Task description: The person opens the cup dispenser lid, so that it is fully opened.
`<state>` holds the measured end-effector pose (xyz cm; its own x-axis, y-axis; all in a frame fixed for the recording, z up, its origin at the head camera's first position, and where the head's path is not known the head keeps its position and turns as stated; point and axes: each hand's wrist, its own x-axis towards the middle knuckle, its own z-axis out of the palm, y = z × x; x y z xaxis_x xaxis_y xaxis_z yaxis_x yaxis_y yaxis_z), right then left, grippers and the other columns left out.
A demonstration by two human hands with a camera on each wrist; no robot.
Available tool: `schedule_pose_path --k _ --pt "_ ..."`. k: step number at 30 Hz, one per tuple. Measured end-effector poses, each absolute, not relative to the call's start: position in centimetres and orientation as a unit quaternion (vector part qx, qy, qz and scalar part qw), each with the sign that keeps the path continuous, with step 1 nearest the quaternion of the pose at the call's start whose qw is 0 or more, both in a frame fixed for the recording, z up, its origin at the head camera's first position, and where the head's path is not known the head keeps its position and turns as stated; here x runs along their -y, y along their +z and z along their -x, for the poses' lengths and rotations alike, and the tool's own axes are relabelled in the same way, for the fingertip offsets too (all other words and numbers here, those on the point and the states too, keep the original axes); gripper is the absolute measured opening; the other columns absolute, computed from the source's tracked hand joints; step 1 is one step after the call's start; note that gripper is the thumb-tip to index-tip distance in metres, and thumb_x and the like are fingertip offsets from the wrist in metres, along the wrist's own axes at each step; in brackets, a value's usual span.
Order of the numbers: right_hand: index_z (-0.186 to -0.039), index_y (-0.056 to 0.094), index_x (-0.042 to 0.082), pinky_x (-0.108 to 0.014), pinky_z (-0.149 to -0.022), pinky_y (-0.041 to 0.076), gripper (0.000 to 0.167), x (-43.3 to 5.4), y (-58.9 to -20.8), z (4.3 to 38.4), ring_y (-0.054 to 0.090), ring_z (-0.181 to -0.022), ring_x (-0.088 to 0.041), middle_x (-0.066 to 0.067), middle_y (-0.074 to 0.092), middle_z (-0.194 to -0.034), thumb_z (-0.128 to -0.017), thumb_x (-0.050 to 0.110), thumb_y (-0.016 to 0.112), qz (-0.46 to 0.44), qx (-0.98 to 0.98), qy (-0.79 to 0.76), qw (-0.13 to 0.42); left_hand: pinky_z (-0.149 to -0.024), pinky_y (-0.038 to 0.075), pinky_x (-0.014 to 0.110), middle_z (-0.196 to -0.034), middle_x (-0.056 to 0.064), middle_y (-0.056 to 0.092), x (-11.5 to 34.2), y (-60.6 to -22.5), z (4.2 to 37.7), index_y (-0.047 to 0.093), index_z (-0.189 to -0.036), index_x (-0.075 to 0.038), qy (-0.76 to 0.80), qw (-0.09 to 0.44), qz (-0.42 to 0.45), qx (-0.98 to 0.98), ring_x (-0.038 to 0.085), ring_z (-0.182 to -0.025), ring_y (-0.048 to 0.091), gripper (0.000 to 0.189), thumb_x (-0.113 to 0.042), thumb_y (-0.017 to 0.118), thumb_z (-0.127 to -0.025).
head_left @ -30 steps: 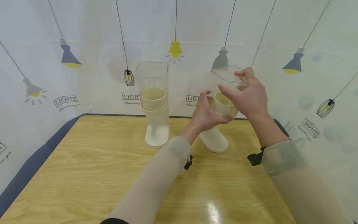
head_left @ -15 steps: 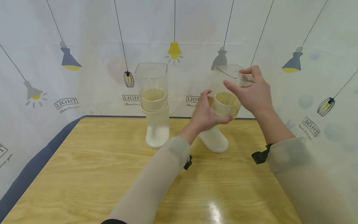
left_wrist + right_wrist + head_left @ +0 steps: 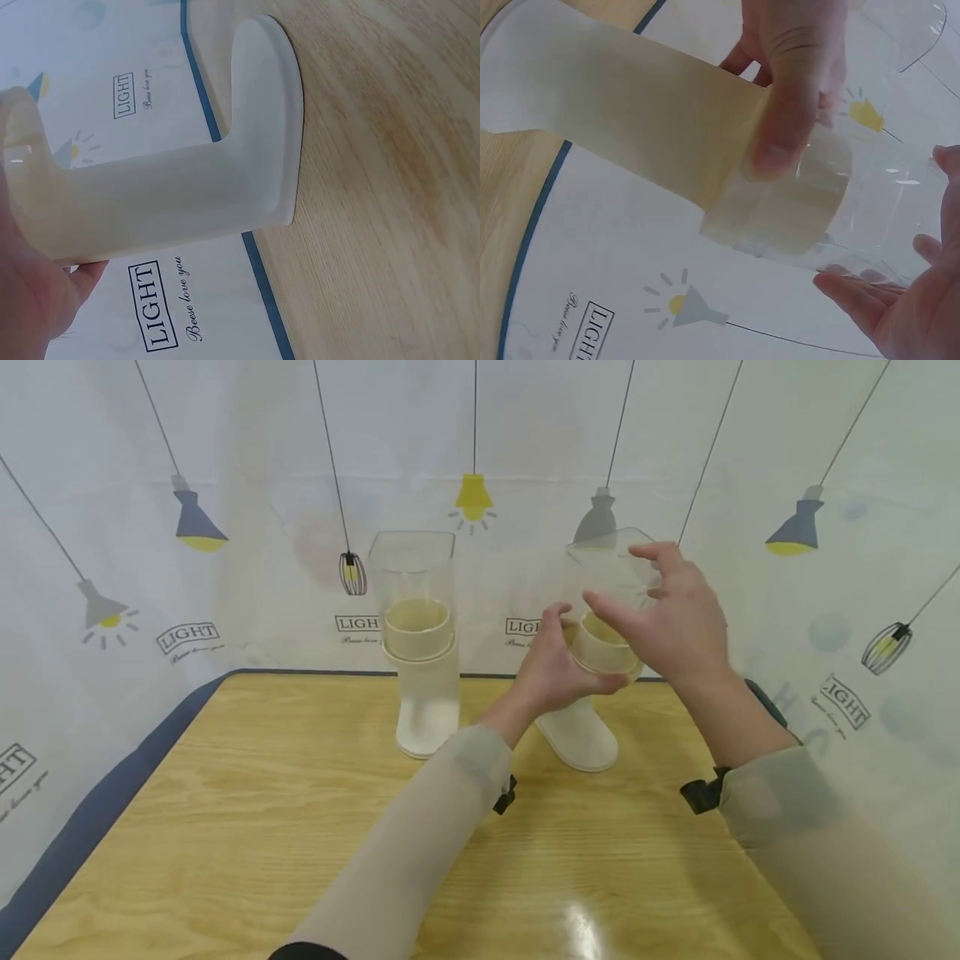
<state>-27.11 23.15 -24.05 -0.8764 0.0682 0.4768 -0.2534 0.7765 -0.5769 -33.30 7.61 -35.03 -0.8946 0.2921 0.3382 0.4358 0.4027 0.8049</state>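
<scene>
A white stand with a rounded foot stands on the right part of the table, carrying a clear, square-mouthed plastic container. My left hand grips the collar at the top of this stand, thumb in front and fingers behind. Higher up, my right hand holds the clear container from the right with thumb and fingers spread round its wall. In the right wrist view, a white cup-like inner part shows through the clear wall. The left wrist view shows the stand's foot resting on the wood.
A matching white stand with its own clear container stands upright to the left. Both are near the back edge of the wooden table. Behind hangs a white cloth printed with lamps.
My right hand and the container's rim turned a little rightward half a second ago, then back leftward now. My left hand keeps its grip on the collar. The left-hand stand has not moved.
</scene>
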Motion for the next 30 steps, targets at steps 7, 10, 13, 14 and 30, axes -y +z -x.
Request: schedule_pose_path --k 7,10,13,14,30 --pt "-0.161 0.047 0.027 -0.064 -0.104 0.053 0.085 -23.5 -23.3 27.0 0.065 -0.139 -0.044 -0.016 0.052 -0.168 -0.093 0.069 0.075 -0.021 0.902 0.363 0.233 -0.109 0.057 0.037 -0.150 0.010 0.054 -7.5 -35.0 33.5 0.025 -0.168 -0.014 -0.495 0.076 0.223 0.837 0.020 -0.128 0.060 0.128 -0.046 0.103 -0.072" --pt "-0.161 0.048 0.028 -0.057 -0.101 0.055 0.086 -23.7 -23.3 26.9 0.066 -0.138 -0.042 -0.013 0.050 -0.169 -0.091 0.069 0.077 -0.015 0.896 0.376 0.237 -0.110 0.056 0.038 -0.151 0.010 0.054 -7.3 -34.9 33.5 0.024 -0.168 -0.014 -0.491 0.072 0.230 0.837 0.021 -0.130 0.060 0.128 -0.047 0.103 -0.073" --pt "-0.159 0.050 0.032 -0.035 -0.089 0.058 0.083 -24.0 -23.1 26.6 0.069 -0.136 -0.037 -0.009 0.051 -0.169 -0.090 0.069 0.079 -0.007 0.881 0.403 0.248 -0.114 0.054 0.040 -0.153 0.011 0.054 -7.1 -34.9 33.6 0.022 -0.168 -0.014 -0.493 0.067 0.241 0.833 0.022 -0.132 0.059 0.129 -0.046 0.103 -0.073" --pt "-0.158 0.051 0.034 -0.028 -0.083 0.057 0.081 -24.2 -23.0 26.4 0.069 -0.136 -0.035 -0.008 0.052 -0.169 -0.090 0.068 0.080 -0.004 0.875 0.415 0.250 -0.116 0.053 0.041 -0.154 0.011 0.053 -7.0 -34.9 33.6 0.021 -0.168 -0.014 -0.494 0.062 0.244 0.832 0.023 -0.134 0.059 0.129 -0.045 0.103 -0.073" --pt "-0.151 0.055 0.044 -0.011 -0.075 0.049 0.064 -29.0 -20.9 21.9 0.067 -0.099 0.019 0.004 0.056 -0.164 -0.095 0.046 0.085 0.034 0.831 0.469 0.297 -0.123 0.048 0.051 -0.171 0.012 0.033 -7.2 -36.5 32.2 0.014 -0.174 -0.022 -0.539 0.068 0.206 0.814 0.027 -0.148 0.047 0.134 -0.051 0.100 -0.074"
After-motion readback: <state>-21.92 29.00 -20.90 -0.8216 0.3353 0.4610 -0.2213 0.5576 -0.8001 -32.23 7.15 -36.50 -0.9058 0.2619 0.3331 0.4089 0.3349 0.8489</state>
